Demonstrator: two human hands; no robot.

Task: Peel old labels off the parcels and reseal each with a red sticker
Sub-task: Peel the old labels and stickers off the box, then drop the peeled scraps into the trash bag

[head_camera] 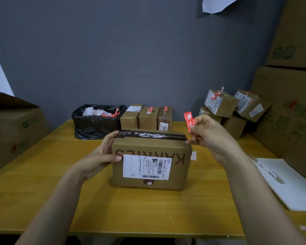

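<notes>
Left hand (102, 154) grips the box (151, 167) steady, right hand (208, 133) pinches a red sticker (188, 121), so imo lay it flat across that taped seam (152, 135) and rub it down.

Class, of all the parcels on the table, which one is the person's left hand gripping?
The big front parcel with the white shipping label; the left hand grips its left end. The other parcels stand untouched further back.

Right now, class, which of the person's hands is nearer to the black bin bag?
Left. The left hand grips the parcel at its left end, just in front of the bag; the right hand pinches a red sticker above its right corner, farther away.
</notes>
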